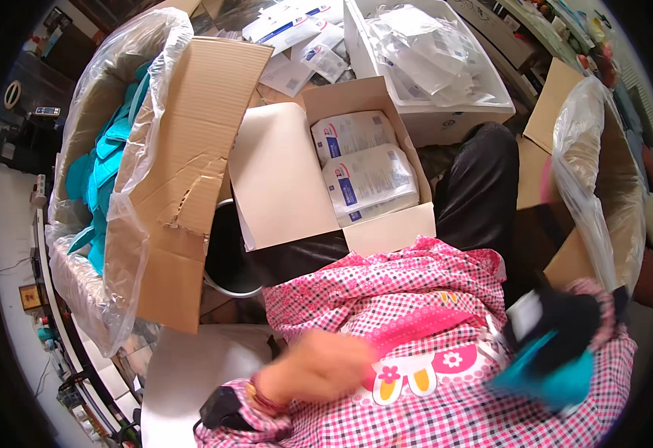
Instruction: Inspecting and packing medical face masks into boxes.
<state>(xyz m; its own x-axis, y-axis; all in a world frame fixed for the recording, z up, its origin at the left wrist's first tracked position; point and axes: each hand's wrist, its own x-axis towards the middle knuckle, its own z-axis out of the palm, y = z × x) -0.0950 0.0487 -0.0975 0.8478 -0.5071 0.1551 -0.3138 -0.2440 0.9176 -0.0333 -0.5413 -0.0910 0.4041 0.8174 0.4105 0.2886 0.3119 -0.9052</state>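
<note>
Hands blur in mid-motion over a lap covered by a pink checked apron [416, 299] with a flower and rabbit-ear patch. The left hand [319, 366] hangs bare and smeared in front of the apron near the lower middle of the frame; its fingers look loosely curled, but the blur hides whether they grip anything. A dark band sits at that wrist. The right hand [565, 328], in a dark glove, is low at the right edge, closed around a teal piece of fabric [543, 381] that hangs below it, with a small white slip [524, 313] against the glove; the exact finger hold cannot be told.

On the lap rests an open small cardboard box [386, 231], its pale lid flap folded out to the left. Two white sealed packets [360, 164] with blue and red print lie one below the other inside it. Behind that box stands a white bin [453, 112] heaped with clear plastic wrappers, and loose white packets lie scattered to its left.

At the left, a large cardboard carton [185, 172] lined with a clear plastic bag [95, 97] holds a pile of teal fabric pieces [106, 172]. At the right, just beside the gloved hand, a second carton [602, 194] lined with clear plastic stands open. A dark trouser leg [479, 187] shows between the lap box and that right carton.
</note>
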